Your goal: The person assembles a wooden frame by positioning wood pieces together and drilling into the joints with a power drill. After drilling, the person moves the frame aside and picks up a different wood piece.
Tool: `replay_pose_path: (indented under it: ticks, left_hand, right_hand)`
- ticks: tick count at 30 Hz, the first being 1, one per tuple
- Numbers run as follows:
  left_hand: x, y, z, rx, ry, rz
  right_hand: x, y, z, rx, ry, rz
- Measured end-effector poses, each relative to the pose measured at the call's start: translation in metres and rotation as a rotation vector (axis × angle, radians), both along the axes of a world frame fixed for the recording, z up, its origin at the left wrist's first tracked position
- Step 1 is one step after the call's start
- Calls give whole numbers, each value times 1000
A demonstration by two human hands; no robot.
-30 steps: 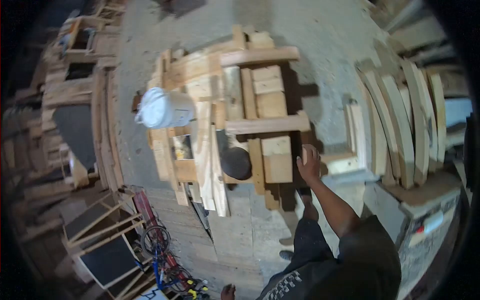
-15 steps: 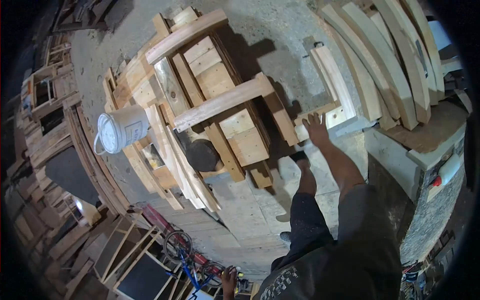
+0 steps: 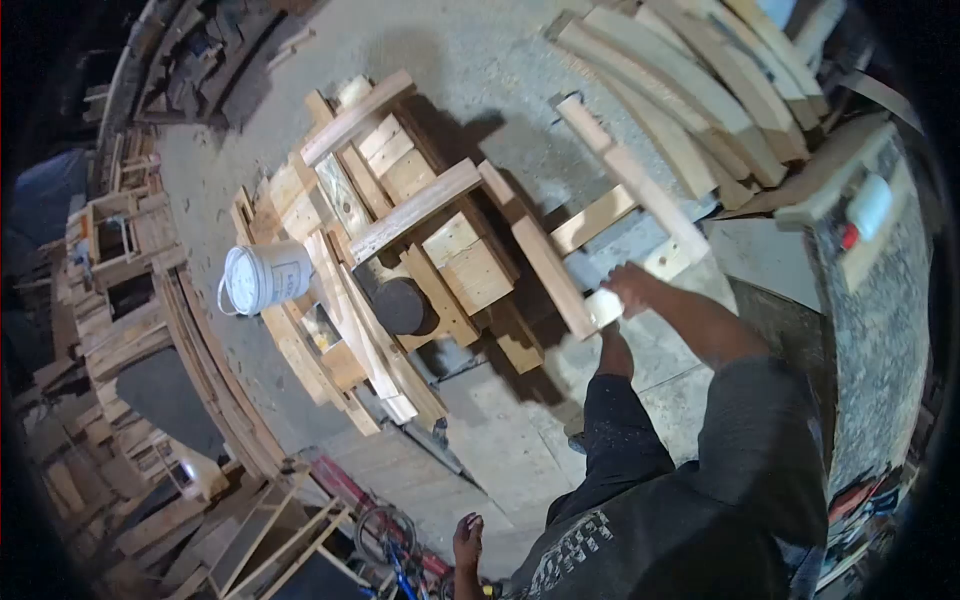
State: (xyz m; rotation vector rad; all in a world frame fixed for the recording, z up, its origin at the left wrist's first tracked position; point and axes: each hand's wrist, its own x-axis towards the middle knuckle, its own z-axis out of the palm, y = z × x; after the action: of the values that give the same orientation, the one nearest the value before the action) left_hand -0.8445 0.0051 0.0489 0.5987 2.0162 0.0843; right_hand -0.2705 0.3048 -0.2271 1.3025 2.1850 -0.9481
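Note:
My right hand point(image 3: 630, 290) is closed around the near end of a wooden frame point(image 3: 553, 275), two long rails joined by a crosspiece. The frame is tilted up beside a stack of pale timber. My left hand point(image 3: 467, 538) hangs low on the left, away from the wood. Its fingers are curled, and what they hold, if anything, is too small to make out. Next to the frame, a longer assembly of boards and crossbars point(image 3: 425, 210) sits on the floor, with a dark round block point(image 3: 400, 306) at its near end.
A white bucket point(image 3: 268, 278) stands against the assembly's left side. Curved planks point(image 3: 670, 95) are piled at upper right, near a workbench point(image 3: 870, 310) carrying a white bottle with a red cap point(image 3: 866, 212). Scrap wood lines the left; a bicycle point(image 3: 385, 535) is at the bottom.
My right hand has gone from lying open on the wooden frame to gripping its end. The frame has swung up and shifted left. My view has also shifted.

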Motion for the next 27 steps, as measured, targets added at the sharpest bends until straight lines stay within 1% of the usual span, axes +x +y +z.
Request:
replay_pose_path:
  ticks: [3, 5, 6, 7, 8, 9, 10, 11, 12, 13, 15, 17, 18, 19, 21, 22, 23, 25, 26, 27]
  left_hand:
    - [-24, -23, -43, 129, -90, -81]
    - [-23, -31, -63, 179, -69, -178]
    - [-29, -38, -84, 260, -135, -167]
    - [-24, -36, -84, 190, -67, -313]
    - [-31, -43, -98, 233, -88, -349]
    - [-32, -50, -112, 275, -111, -384]
    - [-36, -63, -129, 312, -149, -374]
    - [-24, -72, -117, 281, -145, -373]
    - [-30, -83, -128, 279, -155, -453]
    - [-50, -98, -155, 279, -161, -536]
    - [-86, -112, -203, 156, -207, -835]
    - [-112, -122, -223, -19, -331, -731]
    - [-105, -125, -234, -155, -152, -757]
    - [-103, -122, -230, -149, -155, -779]
    - [-95, -108, -237, -104, 95, -1040]
    - [-86, -96, -235, 73, 118, -1535]
    - [-75, -82, -237, 271, 141, -2024]
    - [-50, -73, -232, -55, -338, -646]
    - [-26, -66, -235, -62, -296, -640]
    - [-1, -57, -239, -69, -254, -632]
  right_hand:
    - [-14, -56, 69, -12, 236, -242]
    - [-19, -86, 110, -105, 295, -342]
    - [-18, -107, 132, -131, 415, -374]
    - [-17, -131, 154, -156, 537, -405]
    - [-20, -160, 177, -88, 630, -454]
    - [-20, -193, 202, -82, 602, -542]
    - [-20, -227, 249, -94, 635, -665]
    - [-21, -264, 295, -105, 679, -796]
    - [-17, -300, 328, -20, 747, -905]
    - [-10, -338, 350, 117, 902, -994]
    - [8, -406, 414, 239, 1010, -1273]
    - [29, -473, 459, 326, 1124, -1657]
    - [29, -500, 479, 508, 1307, -1773]
    - [32, -522, 491, 702, 1490, -1867]
    - [77, -565, 475, 904, 1746, -1759]
    - [91, -573, 468, 1093, 1991, -1698]
    - [108, -586, 467, 1244, 1913, -1725]
    - [155, -620, 447, 1315, 1506, -2079]
    - [167, -626, 439, 1316, 1562, -2133]
    - [180, -634, 424, 1179, 1699, -2189]
